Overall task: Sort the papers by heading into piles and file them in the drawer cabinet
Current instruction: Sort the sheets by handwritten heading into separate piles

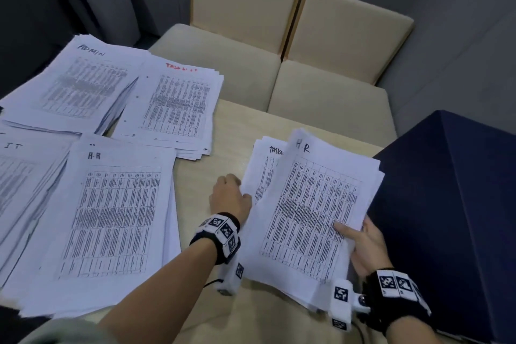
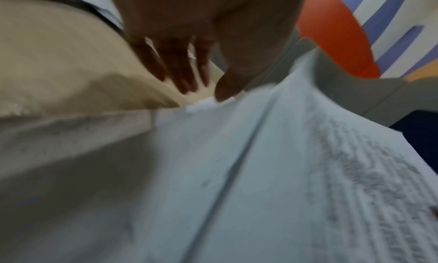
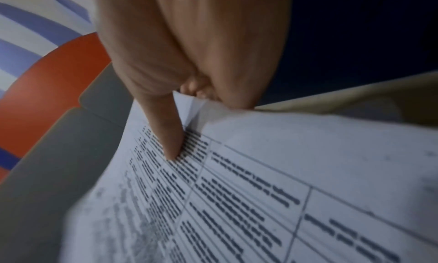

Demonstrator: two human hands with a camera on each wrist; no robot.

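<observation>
Papers still to be sorted sit in an unsorted stack (image 1: pixel 312 212) on the right part of the table (image 1: pixel 223 131), its top sheet headed H.R and lifted off a sheet beneath that reads TASK. The right hand (image 1: pixel 368 246) pinches that top sheet at its right edge, thumb (image 3: pixel 170 136) pressed on the print and the other fingers curled underneath. The left hand (image 1: pixel 230 195) touches the stack's left edge with its thumb; whether its fingers grip anything I cannot tell, as the wrist view is blurred.

The likeliest slip is a second sheet clinging to the lifted one and landing on the wrong pile, since the sheets below are fanned and loose. A quick pull could also skew the stack toward the near table edge, where its lower corner already overhangs.

Open room is narrow: a strip of bare table separates the stack from the H.R pile (image 1: pixel 111 218) to the left. Just right of the stack stands the dark blue cabinet (image 1: pixel 446 218), close against the right hand. The TASK pile (image 1: pixel 173 103) overhangs the table's far edge above beige seats (image 1: pixel 223 58).
</observation>
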